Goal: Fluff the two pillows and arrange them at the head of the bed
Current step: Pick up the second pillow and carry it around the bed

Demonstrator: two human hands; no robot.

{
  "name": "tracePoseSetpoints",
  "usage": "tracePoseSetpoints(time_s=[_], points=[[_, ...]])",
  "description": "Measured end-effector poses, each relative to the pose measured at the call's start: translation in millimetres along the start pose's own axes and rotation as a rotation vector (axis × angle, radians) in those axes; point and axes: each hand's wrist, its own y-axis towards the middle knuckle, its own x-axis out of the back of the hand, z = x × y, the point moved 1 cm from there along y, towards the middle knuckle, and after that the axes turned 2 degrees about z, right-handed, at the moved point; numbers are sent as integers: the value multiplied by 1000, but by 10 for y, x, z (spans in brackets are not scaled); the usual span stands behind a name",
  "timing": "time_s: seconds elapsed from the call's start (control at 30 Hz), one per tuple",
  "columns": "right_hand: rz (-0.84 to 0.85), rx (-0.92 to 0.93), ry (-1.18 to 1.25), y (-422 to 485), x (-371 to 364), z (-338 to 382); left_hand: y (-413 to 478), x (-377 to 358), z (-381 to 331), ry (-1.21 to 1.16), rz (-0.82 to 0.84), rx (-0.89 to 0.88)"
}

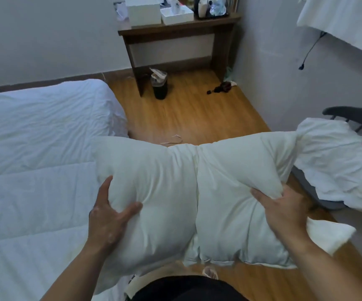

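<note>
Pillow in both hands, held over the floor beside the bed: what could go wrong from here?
1. The pillow is pinched in at the middle between the left hand and right hand; the filling may stay bunched unless shaken out.
2. It hangs over the wooden floor, not the bed, so a slip would drop it there.
3. The white bundle on the chair sits close to its right end and could get knocked.
</note>
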Motion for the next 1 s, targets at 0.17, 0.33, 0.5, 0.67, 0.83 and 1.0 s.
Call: tracePoseSetpoints(time_s=[0.17,0.33,0.5,0.67,0.83,1.0], points=[[86,84,13,1017,-598,495,834,-18,-113,-35,-92,67],[114,112,24,2001,-1419,966,1980,8,-143,-102,-136,110],[117,97,18,2857,-2140,1544,3231,212,-201,-101,-129,120],[118,133,24,3628,-2663,2172,4321,378,-360,-109,-154,131],[156,160,51,4575,-3279,2686,5400,350,-488,-122,-204,177],[272,162,105,5643,-3974,3197,6426,298,-638,-111,-269,251]])
